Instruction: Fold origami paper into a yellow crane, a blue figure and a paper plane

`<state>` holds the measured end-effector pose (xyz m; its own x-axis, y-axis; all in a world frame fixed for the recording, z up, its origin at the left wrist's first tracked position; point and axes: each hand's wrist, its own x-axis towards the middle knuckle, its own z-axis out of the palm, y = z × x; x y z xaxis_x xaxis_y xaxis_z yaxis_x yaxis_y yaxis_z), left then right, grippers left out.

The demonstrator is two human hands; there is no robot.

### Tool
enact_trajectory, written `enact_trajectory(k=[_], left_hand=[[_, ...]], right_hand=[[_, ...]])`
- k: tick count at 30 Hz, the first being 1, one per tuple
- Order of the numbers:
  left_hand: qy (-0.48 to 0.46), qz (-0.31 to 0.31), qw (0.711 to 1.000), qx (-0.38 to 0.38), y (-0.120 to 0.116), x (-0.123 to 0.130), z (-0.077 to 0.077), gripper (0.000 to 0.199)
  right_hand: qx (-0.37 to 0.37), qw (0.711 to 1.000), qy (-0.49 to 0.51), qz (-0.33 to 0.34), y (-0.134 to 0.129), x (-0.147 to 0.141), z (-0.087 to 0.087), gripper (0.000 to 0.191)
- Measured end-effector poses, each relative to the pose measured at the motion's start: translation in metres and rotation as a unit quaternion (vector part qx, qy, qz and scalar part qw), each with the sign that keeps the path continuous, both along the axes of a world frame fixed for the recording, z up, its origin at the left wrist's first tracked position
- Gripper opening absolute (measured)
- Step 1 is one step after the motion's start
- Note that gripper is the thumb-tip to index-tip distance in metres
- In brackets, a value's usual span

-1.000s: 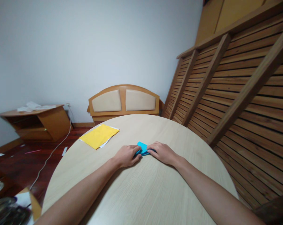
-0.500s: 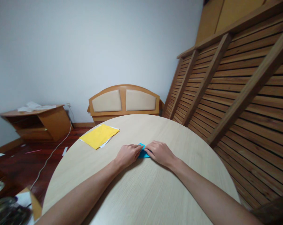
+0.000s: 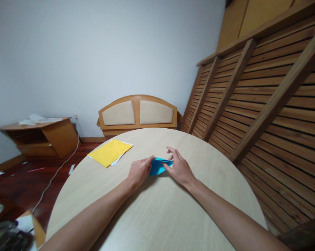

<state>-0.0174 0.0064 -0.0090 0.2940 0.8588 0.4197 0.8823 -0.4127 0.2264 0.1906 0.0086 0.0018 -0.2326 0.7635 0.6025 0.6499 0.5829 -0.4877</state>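
A folded sheet of blue paper [image 3: 156, 168] is raised at a tilt just above the round table, its layers slightly parted along the top edge. At its left end, my left hand [image 3: 140, 171] is closed, pinching the paper between thumb and fingers. My right hand [image 3: 181, 169] has the right end between its thumb and index finger; the thumb lies on the near face. The other fingers of that hand are spread and lifted above the paper. Farther left lies a flat stack of yellow paper [image 3: 110, 152] with white sheets showing at its edges.
The round wooden table [image 3: 152, 216] spans the view below. Beyond it stands a padded headboard [image 3: 138, 111] against the wall. Slatted wooden panels [image 3: 277, 104] lean along the right. A low cabinet [image 3: 39, 139] and a white cable [image 3: 55, 174] are at left.
The blue paper has been lifted and tilted up from the tabletop, and more of it shows. My right hand has opened its fingers and raised them; my left hand keeps its grip.
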Motion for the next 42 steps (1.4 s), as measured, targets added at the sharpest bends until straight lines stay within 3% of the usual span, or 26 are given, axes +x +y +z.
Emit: enact_trajectory(k=[7,14,17,27,36,39,42], left_hand=[[-0.177,0.008,0.984,-0.030,0.004,0.003,0.002,0.034],[-0.344,-0.018,0.934,-0.094,0.010,0.003,0.003,0.034],[-0.372,-0.025,0.919,-0.129,0.013,0.002,0.002,0.036],[-0.454,0.004,0.864,-0.218,0.021,-0.002,-0.003,0.037],[-0.463,-0.009,0.865,-0.195,0.025,-0.003,-0.012,0.036],[-0.464,0.002,0.865,-0.191,0.024,-0.005,-0.009,0.044],[-0.474,-0.005,0.864,-0.172,0.020,-0.006,-0.001,0.048]], right_hand=[[-0.005,0.998,0.026,0.060,0.002,-0.004,-0.008,0.070],[0.027,0.993,-0.058,0.098,0.001,-0.003,-0.002,0.047],[0.032,0.986,-0.098,0.131,0.001,-0.001,-0.003,0.039],[0.002,0.965,-0.160,0.207,-0.001,-0.001,-0.008,0.045],[-0.095,0.936,-0.201,0.273,-0.001,0.007,-0.016,0.083],[-0.083,0.946,-0.174,0.261,-0.002,0.005,-0.013,0.073],[-0.016,0.978,-0.090,0.188,0.002,0.003,-0.009,0.052]])
